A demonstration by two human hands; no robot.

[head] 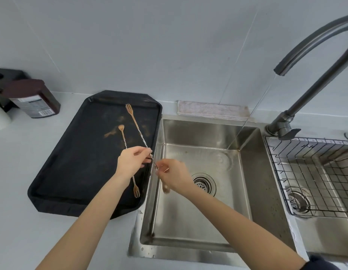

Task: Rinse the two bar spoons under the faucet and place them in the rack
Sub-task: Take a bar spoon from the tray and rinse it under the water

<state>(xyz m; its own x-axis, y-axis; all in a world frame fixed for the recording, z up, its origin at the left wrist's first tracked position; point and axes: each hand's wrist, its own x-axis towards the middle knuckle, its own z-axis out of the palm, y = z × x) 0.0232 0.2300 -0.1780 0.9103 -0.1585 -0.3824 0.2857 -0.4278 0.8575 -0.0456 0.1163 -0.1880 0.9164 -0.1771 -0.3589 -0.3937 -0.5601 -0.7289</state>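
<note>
We are pinching both twisted, copper-tipped metal bar spoons [139, 131], left hand [133, 162] and right hand [172, 177] seemingly gripping one each, and should be carrying them toward the running stream [247, 117] at two o'clock.

Dark brown bottle [34, 98] lying on its side by the wall, white label [32, 107] with tiny print and a barcode, words too small and blurry to read, no other writing seen

The sink basin [188, 211] lies open under the faucet [305, 45] — the wire rack [309, 172] fills the right basin.
</note>
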